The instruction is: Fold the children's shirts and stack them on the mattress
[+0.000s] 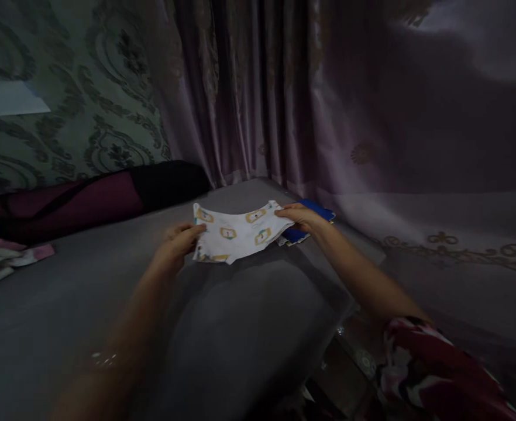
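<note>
A small white piece of clothing (240, 234) with a yellow-brown print is stretched between my two hands, above the grey bed surface. Its exact kind I cannot tell; it looks folded or layered. My left hand (179, 245) pinches its left end, thumb on top. At the upper right corner, my right hand (299, 215) grips the cloth between thumb and fingers. Behind and below my right hand lies a blue folded cloth (317, 209) on the bed, partly covered by the hand and the white garment.
The grey bed (249, 327) spreads beneath my hands. Along the wall lies a long maroon and black bundle (86, 199). Crumpled light and pink clothes (7, 260) sit at the left edge. Mauve curtains (258, 105) hang behind and to the right.
</note>
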`<action>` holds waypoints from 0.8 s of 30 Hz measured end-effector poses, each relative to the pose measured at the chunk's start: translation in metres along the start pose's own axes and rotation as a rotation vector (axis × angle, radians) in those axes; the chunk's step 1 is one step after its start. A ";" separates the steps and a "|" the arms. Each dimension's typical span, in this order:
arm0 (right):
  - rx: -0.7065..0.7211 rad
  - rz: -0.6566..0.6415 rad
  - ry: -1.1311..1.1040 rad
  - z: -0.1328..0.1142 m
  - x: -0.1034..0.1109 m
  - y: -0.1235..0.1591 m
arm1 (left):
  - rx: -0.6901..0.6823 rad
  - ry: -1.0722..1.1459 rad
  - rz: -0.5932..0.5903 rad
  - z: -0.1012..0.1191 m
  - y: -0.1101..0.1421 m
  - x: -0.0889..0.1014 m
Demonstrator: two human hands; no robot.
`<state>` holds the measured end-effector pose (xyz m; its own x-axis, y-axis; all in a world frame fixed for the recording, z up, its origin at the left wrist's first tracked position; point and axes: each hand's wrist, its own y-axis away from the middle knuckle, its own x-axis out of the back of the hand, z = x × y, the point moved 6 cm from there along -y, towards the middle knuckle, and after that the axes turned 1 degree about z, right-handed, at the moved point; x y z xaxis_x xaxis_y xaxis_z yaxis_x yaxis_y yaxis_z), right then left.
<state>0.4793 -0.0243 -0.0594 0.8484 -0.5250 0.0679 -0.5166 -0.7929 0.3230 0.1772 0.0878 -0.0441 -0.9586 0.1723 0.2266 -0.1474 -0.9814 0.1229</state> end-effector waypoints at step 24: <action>0.118 0.415 0.858 -0.069 0.174 -0.059 | 0.398 0.888 -0.230 -0.016 0.005 -0.265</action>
<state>0.6652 -0.0473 -0.0011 0.3669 -0.4028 0.8385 -0.7635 -0.6453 0.0241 0.4266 0.0358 -0.1186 -0.7756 0.0697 -0.6274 -0.4158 -0.8043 0.4246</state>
